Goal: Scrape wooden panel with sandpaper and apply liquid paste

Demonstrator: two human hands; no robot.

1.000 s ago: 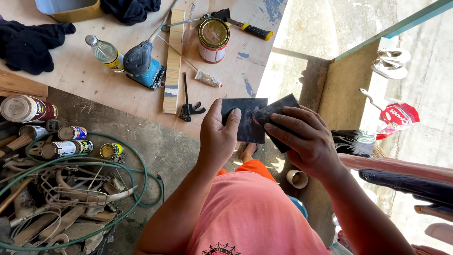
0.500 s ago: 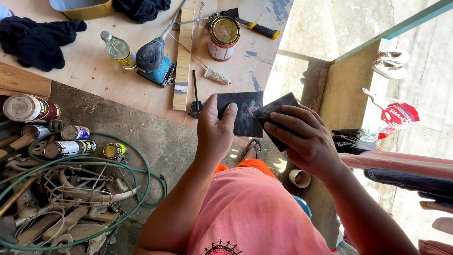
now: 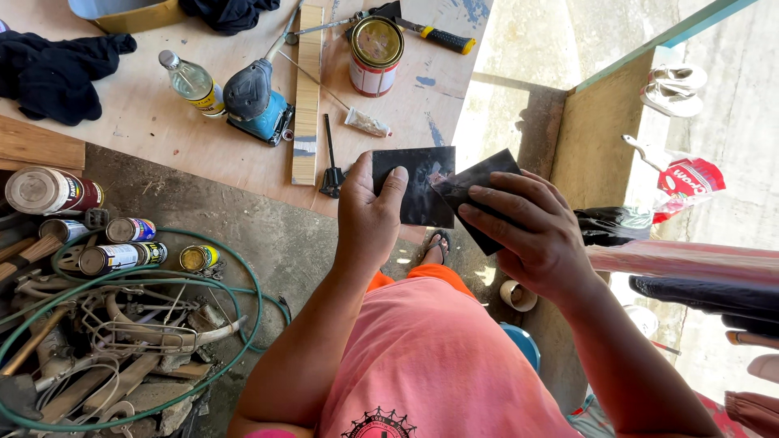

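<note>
My left hand (image 3: 369,215) holds a dark flat rectangular piece (image 3: 415,180) upright by its left edge, thumb on its face. My right hand (image 3: 531,231) presses a dark sheet of sandpaper (image 3: 479,188) against the right side of that piece, fingers spread over the sheet. Both are held just past the near edge of a plywood tabletop (image 3: 162,138). Below them I see my orange shorts and pink shirt.
The tabletop carries a blue sander (image 3: 256,101), a wooden strip (image 3: 307,89), a paint can (image 3: 376,53), a bottle (image 3: 191,81), a tube (image 3: 365,122), a screwdriver (image 3: 442,36) and dark cloths (image 3: 53,65). Spray cans (image 3: 122,243), a green hose (image 3: 243,276) and scrap lie on the floor at left.
The view has shifted slightly; my hands stay together on the dark piece, with the right hand and sandpaper sliding a little over its right side.
</note>
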